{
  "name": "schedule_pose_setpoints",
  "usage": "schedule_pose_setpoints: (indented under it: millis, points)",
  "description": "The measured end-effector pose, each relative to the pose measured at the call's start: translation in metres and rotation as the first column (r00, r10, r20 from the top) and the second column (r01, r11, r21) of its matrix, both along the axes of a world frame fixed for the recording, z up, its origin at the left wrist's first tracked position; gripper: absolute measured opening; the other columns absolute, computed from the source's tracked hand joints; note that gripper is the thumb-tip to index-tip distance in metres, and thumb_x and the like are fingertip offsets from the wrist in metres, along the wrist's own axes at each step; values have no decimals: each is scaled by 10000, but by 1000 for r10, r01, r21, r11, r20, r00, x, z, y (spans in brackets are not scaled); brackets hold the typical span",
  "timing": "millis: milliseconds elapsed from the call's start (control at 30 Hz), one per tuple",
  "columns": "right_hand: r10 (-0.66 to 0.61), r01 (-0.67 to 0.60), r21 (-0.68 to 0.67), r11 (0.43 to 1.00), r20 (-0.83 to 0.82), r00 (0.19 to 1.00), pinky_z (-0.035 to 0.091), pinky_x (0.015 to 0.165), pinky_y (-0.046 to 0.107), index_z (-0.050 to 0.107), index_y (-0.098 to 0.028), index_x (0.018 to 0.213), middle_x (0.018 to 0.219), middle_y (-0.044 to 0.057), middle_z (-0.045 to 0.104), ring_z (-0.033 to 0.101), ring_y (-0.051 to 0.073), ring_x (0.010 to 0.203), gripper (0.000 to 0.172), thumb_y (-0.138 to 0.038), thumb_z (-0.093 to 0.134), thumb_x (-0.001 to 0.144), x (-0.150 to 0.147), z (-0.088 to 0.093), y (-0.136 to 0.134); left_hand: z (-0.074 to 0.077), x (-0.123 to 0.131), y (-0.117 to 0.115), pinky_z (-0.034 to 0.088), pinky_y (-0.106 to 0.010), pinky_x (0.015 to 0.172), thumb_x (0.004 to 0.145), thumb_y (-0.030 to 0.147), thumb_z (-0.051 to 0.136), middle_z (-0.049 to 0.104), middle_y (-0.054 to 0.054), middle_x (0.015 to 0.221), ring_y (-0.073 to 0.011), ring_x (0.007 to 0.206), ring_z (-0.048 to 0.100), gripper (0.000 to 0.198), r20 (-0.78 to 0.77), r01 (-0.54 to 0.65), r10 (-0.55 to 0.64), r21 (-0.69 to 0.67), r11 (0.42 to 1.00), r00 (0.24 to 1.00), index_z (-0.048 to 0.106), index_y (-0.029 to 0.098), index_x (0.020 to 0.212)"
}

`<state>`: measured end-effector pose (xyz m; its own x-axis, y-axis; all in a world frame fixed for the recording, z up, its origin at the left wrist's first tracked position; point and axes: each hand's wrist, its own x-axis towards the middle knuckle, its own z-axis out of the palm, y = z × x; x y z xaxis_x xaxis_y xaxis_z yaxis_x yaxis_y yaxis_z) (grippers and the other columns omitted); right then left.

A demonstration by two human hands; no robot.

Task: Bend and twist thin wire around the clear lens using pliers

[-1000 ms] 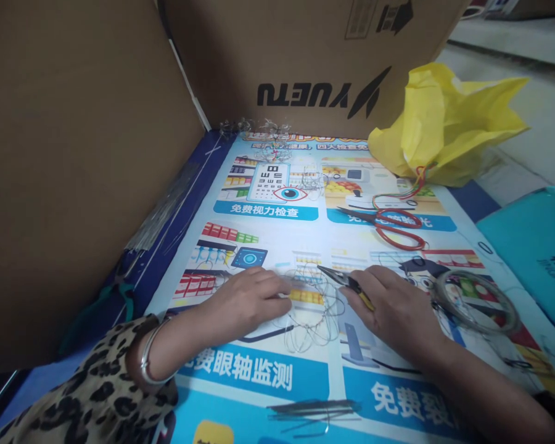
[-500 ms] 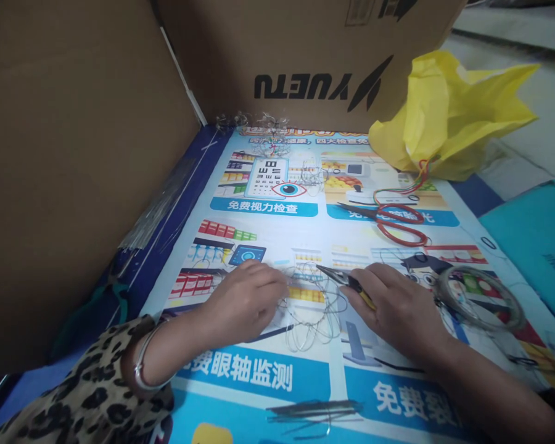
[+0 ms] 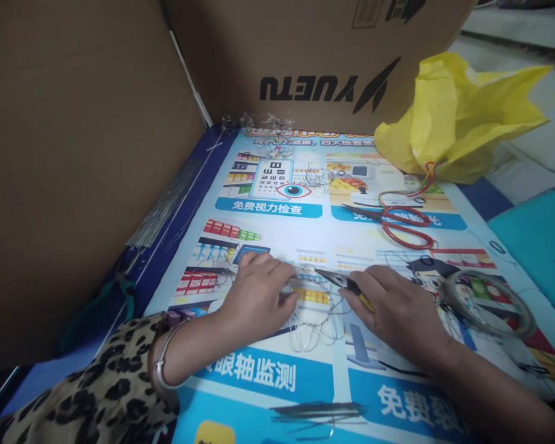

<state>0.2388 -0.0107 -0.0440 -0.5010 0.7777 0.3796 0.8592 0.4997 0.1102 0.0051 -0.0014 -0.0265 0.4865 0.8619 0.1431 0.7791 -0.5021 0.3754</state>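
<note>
Apparently working thin wire with fingers and tool together, probably at the stage of bending or fastening a strand along the far edge of a looped wire piece (image 3: 321,322). Judging by the placing of the tool's tips, calling next for a firm hold from the left side and a small, exact nip or twist from the right, without crushing the neighbouring loops. Gripping long-nose pliers (image 3: 335,279) in the right hand (image 3: 395,308), wrapping the fingers round the handles and pointing the nose leftward, over the loops; not making out any strand between the jaws, so unable to tell of a bite on the wire. Holding the left hand (image 3: 259,296) opposite, back upward, curling the fingers over the thumb at the left edge of the loops; seemingly pinching there, but not showing the contact clearly enough to tell. Having the wire piece between the two grips, over a printed poster (image 3: 277,231). Slanting both forearms inward from the near side, wearing a bangle (image 3: 161,370) on the left wrist. Leaving red-handled scissors (image 3: 404,240) beyond the right grip, a wire coil (image 3: 528,319) to its right, and cut wires (image 3: 319,409) nearer the body than either.
</note>
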Motion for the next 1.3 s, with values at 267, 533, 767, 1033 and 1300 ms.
schedule_pose_setpoints:
  millis: [267, 533, 767, 1033, 1300]
  points:
    - [17, -17, 6, 1000, 7, 1000, 302, 580, 257, 572, -188, 731, 676, 29, 559, 507, 156, 661, 234, -362, 478, 856, -2, 0, 2, -4, 3, 4, 300, -383, 809, 755, 218, 551, 621, 2, 810, -197, 838, 518, 147, 73, -35, 38, -38, 999, 997, 549, 195, 900]
    - [21, -21, 10, 1000, -5, 1000, 309, 585, 259, 557, -195, 724, 678, 24, 552, 509, 160, 664, 221, -365, 488, 849, -1, -1, 1, -5, 2, 4, 301, -369, 803, 745, 194, 563, 628, 12, 803, -181, 828, 521, 133, 121, -23, 31, -67, 997, 992, 556, 196, 878]
    - [16, -17, -1, 1000, -24, 1000, 325, 599, 255, 574, -187, 756, 700, 31, 568, 520, 156, 681, 231, -365, 471, 859, 0, 0, 1, -5, 1, 3, 313, -364, 802, 761, 190, 538, 616, 8, 762, -179, 818, 513, 39, 89, 10, -5, -56, 998, 996, 571, 197, 781]
    - [12, -12, -26, 1000, -18, 1000, 324, 584, 254, 575, -188, 734, 692, 32, 573, 525, 156, 679, 228, -359, 483, 852, -2, 2, 0, -7, 2, 4, 336, -362, 767, 753, 184, 528, 599, -2, 731, -181, 783, 511, 39, 95, 14, -10, -38, 999, 995, 566, 192, 752]
    - [35, -36, -25, 999, -20, 999, 330, 589, 244, 578, -180, 756, 702, 38, 575, 524, 155, 684, 224, -358, 485, 855, -2, 1, -1, -7, 1, 5, 360, -358, 742, 755, 176, 498, 598, -13, 738, -184, 772, 527, 62, 79, 7, -1, -74, 997, 997, 559, 184, 753]
